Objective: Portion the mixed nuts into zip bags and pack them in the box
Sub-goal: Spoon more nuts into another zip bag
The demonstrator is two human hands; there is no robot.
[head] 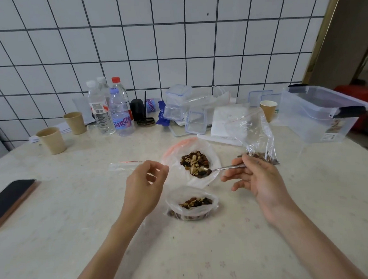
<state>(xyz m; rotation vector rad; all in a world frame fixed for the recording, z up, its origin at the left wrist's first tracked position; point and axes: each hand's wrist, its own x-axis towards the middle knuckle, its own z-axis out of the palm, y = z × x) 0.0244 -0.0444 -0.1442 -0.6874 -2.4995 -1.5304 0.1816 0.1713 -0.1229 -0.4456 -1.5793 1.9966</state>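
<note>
The right hand (258,178) gripped a spoon (219,169), its bowl in the mixed nuts (195,163) for scooping. The left hand (146,182) pinched the supply bag (171,155) rim, keeping it open. A part-filled zip bag (191,203) stood nearest on the bench (76,209); the box (318,113) waited far right.

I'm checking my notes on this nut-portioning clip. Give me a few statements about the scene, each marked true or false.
1. The right hand holds a spoon loaded with nuts. True.
2. The left hand holds a paper cup. False: it pinches the rim of the large open nut bag.
3. A phone lies face up at the table's left edge. True.
4. The big clear storage box stands on the left. False: it stands at the far right.
5. A smaller bag of nuts sits nearest the person. True.
</note>
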